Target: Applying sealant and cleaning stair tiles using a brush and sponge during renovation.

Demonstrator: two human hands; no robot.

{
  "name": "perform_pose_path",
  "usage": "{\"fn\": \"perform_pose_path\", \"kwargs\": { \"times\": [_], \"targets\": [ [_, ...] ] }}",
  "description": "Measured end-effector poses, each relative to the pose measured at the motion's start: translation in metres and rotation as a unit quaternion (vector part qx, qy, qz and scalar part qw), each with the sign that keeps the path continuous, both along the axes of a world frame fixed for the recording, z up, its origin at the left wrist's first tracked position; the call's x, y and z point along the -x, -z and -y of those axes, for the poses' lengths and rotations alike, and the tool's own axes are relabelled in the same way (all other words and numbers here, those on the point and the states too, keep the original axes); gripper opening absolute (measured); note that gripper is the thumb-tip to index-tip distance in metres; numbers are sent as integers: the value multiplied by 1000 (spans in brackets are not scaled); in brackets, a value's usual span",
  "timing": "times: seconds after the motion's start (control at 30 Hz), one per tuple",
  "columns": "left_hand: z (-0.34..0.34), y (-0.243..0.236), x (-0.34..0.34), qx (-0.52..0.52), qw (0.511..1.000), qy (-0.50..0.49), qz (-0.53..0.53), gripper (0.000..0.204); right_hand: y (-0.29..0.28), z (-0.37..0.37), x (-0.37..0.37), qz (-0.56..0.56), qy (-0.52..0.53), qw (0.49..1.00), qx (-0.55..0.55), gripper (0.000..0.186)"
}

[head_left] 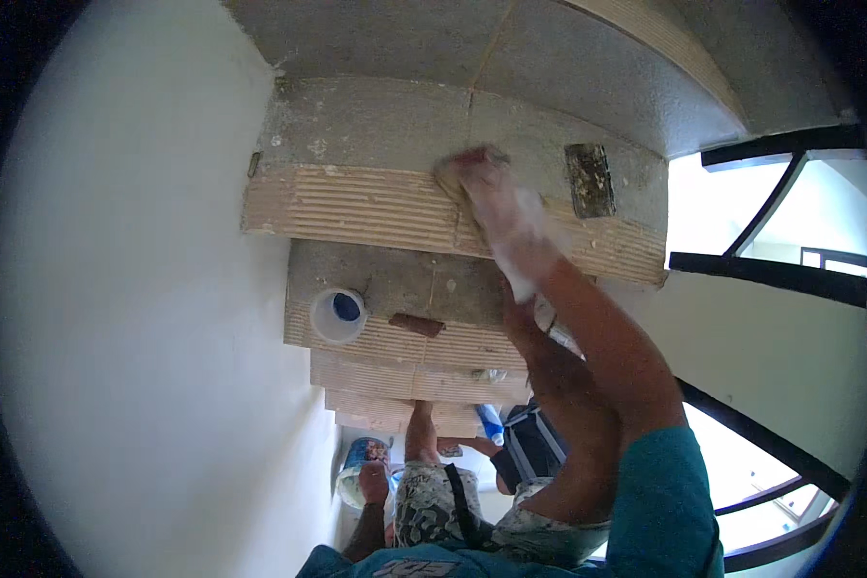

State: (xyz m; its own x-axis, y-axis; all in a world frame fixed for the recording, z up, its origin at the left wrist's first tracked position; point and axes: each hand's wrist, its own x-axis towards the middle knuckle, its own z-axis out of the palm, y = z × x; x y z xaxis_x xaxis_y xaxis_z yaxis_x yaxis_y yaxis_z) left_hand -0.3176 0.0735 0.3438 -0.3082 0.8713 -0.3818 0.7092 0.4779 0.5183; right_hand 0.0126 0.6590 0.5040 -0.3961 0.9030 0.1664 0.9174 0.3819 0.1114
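Note:
My right hand (501, 197), whitish and smeared by motion, reaches over the ribbed front edge of an upper stair step (366, 200). It presses a reddish-brown cloth or pad (476, 157) onto that edge; the exact kind is blurred. Just right of it, a dark, stained rectangular block (590, 180) rests on the same step. My left hand (374, 484) is low by my side, fingers curled, in front of a bucket with a coloured label (354, 480). Whatever it may hold is hidden.
One step lower stand a white cup (338, 316) with blue inside and a reddish-brown block (416, 325). A blue-and-white bottle or tube (490, 424) lies farther down. A white wall (144, 289) borders the stairs on the left, a black metal railing (771, 277) on the right.

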Motion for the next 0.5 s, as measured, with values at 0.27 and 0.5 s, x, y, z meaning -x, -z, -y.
{"fn": "perform_pose_path", "kwargs": {
  "times": [0.27,0.5],
  "targets": [
    [-105,-67,-39,39,955,-182,230,21,61,-23,-47,-375,142,914,-67,23],
    [-97,-71,-18,300,816,-266,416,50,-13,20,-43,104,46,993,-21,15]
  ]
}}
